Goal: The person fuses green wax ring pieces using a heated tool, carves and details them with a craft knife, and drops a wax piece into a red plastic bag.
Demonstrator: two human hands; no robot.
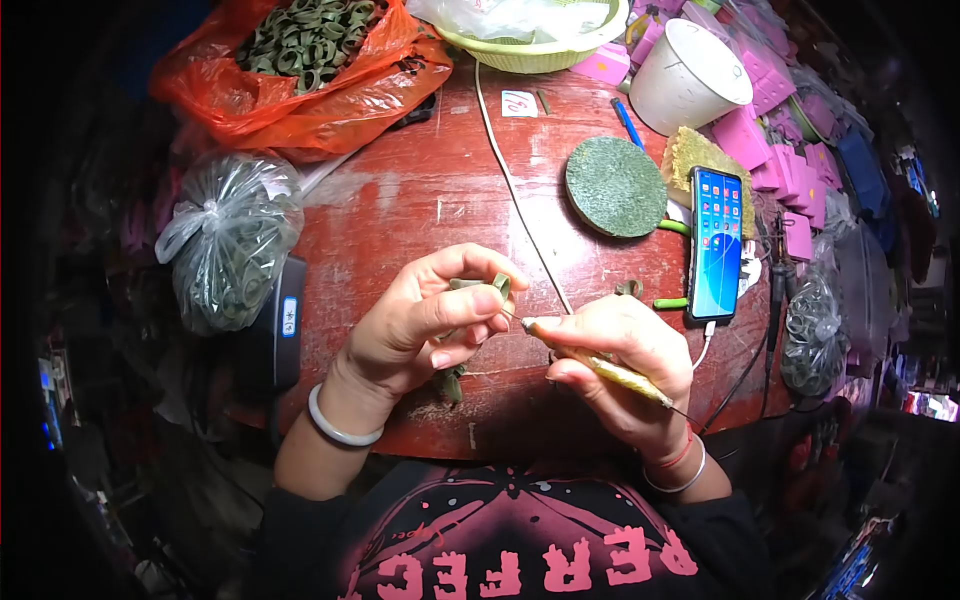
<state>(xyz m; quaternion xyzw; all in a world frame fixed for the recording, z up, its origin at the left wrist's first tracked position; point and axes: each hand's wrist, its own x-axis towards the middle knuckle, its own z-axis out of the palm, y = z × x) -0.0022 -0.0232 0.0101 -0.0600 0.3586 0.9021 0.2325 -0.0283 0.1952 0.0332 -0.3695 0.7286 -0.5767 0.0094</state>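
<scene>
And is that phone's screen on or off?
On. The phone has a lit-up screen, with rows of little app icons showing on it.

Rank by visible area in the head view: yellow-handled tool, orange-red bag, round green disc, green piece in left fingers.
1. Orange-red bag
2. Round green disc
3. Yellow-handled tool, partly covered by the right hand
4. Green piece

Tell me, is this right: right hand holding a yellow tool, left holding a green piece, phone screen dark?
Not dark: the head view shows the phone screen lit, with icons. The right hand holds the yellow tool, the left hand the green piece.
</scene>
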